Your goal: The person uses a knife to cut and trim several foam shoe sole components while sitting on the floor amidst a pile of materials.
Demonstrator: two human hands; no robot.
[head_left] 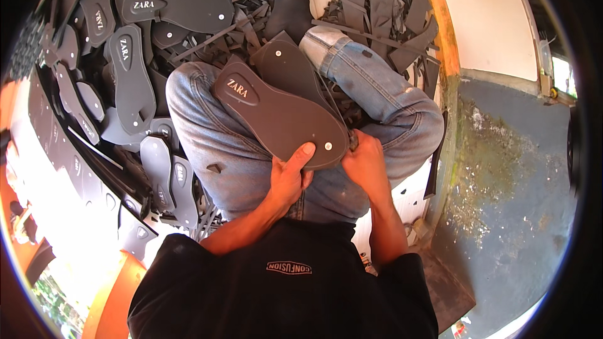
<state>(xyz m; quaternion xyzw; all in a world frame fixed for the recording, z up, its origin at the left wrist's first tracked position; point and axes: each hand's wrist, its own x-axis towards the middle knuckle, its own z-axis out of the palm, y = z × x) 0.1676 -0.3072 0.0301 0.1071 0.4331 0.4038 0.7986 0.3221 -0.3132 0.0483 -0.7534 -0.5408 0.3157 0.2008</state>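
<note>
A dark grey sandal sole lies slantwise over my crossed legs, heel end at the upper left. My left hand grips its near edge, thumb on top beside a pale round dot. At the sole's right-hand tip, my right hand is closed; what its fingers hold is mostly hidden. A thin dark strip runs up from near those fingers along the sole's right side. Beneath the sole's far end is another dark sheet piece with a pale dot, resting between my knees.
Several dark soles are piled at the left and far left. Narrow dark offcuts lie beyond my legs. At the right, an orange edge borders a stained grey floor. A brown block stands near my right elbow.
</note>
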